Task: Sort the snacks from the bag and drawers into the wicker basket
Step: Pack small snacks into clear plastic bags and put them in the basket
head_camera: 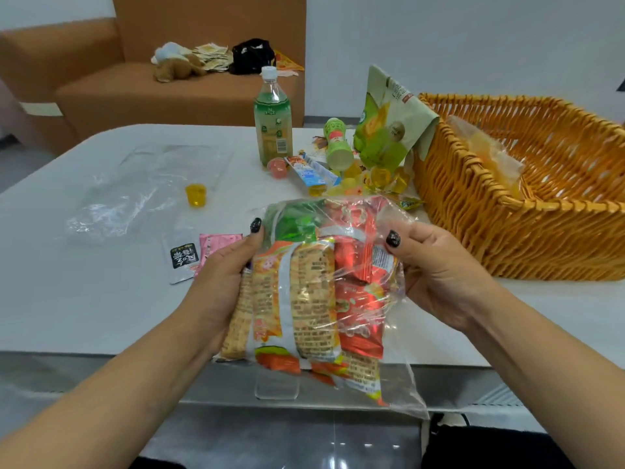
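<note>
Above the worktop's (pixel 101 299) near edge, both hands, left (pixel 223 275) and right (pixel 436 265), grip a clear snack bag (pixel 318 292), best carried level to the wicker basket (pixel 527 211) at two o'clock.

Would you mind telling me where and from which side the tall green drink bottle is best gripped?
Grip the tall green drink bottle around its labelled middle, coming from its left, the open side. It stands upright, and the green can and snack clutter crowd its right. The narrow neck would probably give the fingers less hold.
</note>
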Motion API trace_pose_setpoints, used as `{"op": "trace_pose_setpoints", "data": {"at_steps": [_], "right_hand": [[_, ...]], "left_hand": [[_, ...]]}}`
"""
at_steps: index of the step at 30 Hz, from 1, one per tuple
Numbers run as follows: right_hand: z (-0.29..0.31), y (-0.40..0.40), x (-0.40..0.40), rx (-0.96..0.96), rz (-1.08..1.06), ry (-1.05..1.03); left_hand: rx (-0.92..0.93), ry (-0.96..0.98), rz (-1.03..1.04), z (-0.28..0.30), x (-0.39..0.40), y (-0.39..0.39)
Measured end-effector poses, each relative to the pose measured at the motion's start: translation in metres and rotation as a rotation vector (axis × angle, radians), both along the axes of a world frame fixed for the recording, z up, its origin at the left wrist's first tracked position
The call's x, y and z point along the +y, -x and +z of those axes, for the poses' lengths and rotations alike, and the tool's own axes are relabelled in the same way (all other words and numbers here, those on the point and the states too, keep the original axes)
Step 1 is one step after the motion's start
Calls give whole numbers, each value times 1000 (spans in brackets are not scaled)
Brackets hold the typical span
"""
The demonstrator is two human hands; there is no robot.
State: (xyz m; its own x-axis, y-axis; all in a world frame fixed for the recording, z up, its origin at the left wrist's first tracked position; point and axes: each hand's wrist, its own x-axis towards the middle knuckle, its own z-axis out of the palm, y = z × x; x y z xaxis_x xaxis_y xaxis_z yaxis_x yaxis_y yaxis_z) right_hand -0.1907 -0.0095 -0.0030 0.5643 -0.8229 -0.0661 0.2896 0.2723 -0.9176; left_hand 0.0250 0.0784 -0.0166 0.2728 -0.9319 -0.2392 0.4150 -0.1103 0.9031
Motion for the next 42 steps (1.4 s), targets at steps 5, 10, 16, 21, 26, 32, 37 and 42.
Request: {"op": "trace_pose_setpoints", "data": {"at_steps": [5, 10, 16, 21, 26, 32, 37, 42], "right_hand": [[39, 16, -6, 330, 44, 335], [58, 36, -13, 810, 81, 631], [45, -28, 17, 580, -531, 864], [26, -56, 28, 785, -567, 1185], [25, -54, 14, 912, -625, 1266], [24, -46, -2, 805, -676, 1216], [32, -49, -2, 450, -640, 1175], [40, -44, -1, 282, -621, 1049]], "left_hand": [[-198, 103, 69, 19, -1, -8], [-814, 293, 149, 30, 8, -13], [-989, 469, 124, 33, 17, 12], [-893, 447, 161, 35, 13, 21], [-772, 414, 169, 33, 13, 15], [-502, 344, 245, 35, 19, 2], [-328, 308, 227, 37, 19, 2], [-222, 281, 175, 40, 16, 3]]}}
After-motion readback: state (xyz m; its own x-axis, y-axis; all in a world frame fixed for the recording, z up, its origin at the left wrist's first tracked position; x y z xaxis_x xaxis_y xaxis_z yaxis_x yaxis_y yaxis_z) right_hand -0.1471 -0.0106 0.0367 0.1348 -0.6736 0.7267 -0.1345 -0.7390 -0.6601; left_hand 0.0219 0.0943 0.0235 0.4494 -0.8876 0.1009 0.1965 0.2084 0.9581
